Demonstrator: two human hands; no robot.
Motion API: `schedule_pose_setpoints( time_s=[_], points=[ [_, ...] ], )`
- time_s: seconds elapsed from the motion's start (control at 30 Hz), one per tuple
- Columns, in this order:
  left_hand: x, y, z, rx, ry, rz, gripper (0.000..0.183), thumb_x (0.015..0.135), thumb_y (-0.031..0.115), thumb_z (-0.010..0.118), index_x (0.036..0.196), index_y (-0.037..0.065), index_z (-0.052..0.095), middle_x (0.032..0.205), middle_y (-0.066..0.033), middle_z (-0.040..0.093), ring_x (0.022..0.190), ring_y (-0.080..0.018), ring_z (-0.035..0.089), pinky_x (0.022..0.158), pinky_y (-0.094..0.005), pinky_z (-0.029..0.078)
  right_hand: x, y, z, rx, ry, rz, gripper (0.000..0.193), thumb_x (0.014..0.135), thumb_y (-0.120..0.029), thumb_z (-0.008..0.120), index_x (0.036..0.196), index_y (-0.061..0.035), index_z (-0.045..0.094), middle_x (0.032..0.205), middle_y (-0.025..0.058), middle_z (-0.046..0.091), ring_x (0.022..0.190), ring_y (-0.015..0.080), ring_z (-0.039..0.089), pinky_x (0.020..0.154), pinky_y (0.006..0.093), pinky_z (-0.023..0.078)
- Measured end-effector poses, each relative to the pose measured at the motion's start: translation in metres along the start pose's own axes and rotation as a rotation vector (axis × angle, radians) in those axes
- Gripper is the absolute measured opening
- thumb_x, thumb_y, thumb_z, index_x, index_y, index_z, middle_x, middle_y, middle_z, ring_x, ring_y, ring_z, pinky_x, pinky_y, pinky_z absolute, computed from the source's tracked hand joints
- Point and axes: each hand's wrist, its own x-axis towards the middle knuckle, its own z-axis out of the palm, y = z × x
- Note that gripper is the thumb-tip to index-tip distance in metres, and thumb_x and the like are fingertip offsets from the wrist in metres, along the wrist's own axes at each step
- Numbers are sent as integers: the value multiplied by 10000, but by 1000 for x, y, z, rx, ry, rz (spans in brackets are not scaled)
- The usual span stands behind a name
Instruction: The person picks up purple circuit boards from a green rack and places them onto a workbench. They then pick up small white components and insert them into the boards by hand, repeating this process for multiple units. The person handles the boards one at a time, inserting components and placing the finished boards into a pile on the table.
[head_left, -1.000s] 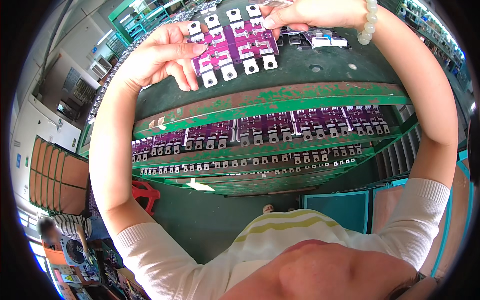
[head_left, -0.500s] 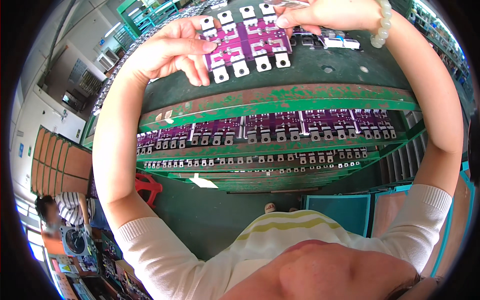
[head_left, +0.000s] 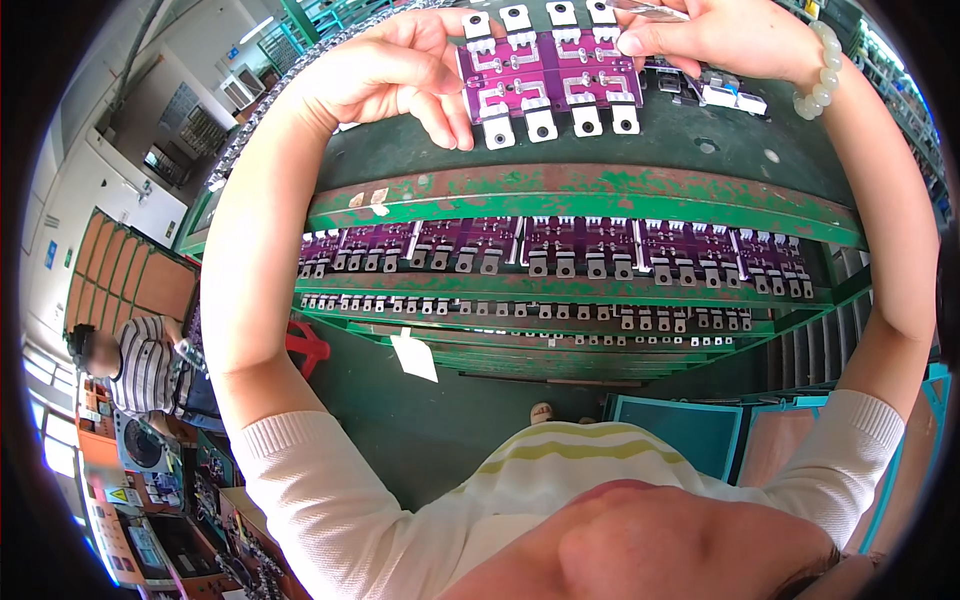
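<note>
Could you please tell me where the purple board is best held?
Probably by the plain left and right edges of the purple board, the left hand and right hand coming from either side, because white tabs jut from its top and bottom.

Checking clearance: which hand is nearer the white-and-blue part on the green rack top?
Right. The right hand is just above the white-and-blue part in the picture; the left hand is farther left, across the purple board.

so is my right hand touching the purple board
Touching: the head view shows the right hand with its thumb overlapping the upper right edge of the purple board, no gap between them.
</note>
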Motion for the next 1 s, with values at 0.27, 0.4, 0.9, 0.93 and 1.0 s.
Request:
schedule_pose_setpoints(
  time_s=[0.27, 0.4, 0.9, 0.93, 1.0],
  points=[
    [-1, 1, 3, -4, -22, 20, 709, 830, -38, 548, 1475, -154, 275, 979, -304, 706, 757, -350, 768, 648, -362, 676, -3, -3, 0, -27, 7, -14, 125, 982, -122, 677, 965, -13, 737, 681, -17, 640, 584, 46, 534, 557, 234, 443],
    [-2, 3, 5, -42, -41, 23, 620, 873, -26, 565, 1443, -122, 341, 956, -241, 706, 717, -284, 737, 601, -321, 637, -3, -9, 6, -28, 65, 26, 105, 969, -107, 692, 962, -19, 747, 662, -23, 638, 573, 37, 523, 535, 233, 427],
    [-5, 5, 10, -19, 35, 47, 767, 762, -102, 612, 1474, -35, 335, 1101, -270, 685, 726, -377, 759, 592, -416, 669, -5, 0, 3, 87, 117, -109, 186, 926, -33, 732, 1100, 31, 749, 862, 2, 737, 715, 21, 585, 617, 199, 481],
    [-6, 6, 12, -19, 40, 41, 768, 762, -100, 621, 1473, -36, 336, 1100, -268, 686, 725, -376, 759, 588, -416, 668, -3, 3, 3, 110, 107, -139, 193, 925, -31, 734, 1107, 32, 748, 870, 5, 740, 727, 23, 592, 629, 199, 488],
    [-6, 2, 5, -95, -105, 125, 599, 834, -116, 592, 1395, -16, 409, 1087, -252, 695, 791, -371, 766, 659, -420, 677, -2, 10, 2, 155, 88, -198, 208, 923, -27, 738, 1122, 33, 746, 887, 13, 747, 750, 28, 606, 654, 198, 502]
  ],
)
